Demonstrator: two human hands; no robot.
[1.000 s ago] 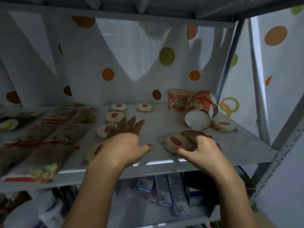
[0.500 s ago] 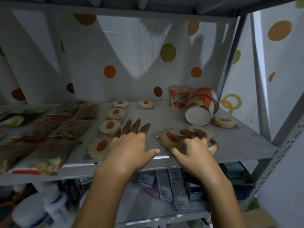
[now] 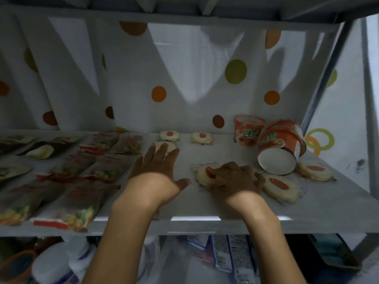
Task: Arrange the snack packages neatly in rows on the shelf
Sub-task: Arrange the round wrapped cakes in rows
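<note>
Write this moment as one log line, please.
left hand: open, fingers spread | right hand: gripping round snack pack | noodle cup: lying on its side

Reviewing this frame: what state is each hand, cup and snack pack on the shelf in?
left hand: open, fingers straight and spread.
right hand: fingers curled on the held pack.
held pack: lying flat, partly covered.
back cup: upright.
front cup: tipped on its side, white end toward the camera.
loose packs: flat, out of row.
long bags: flat, in rows.
</note>
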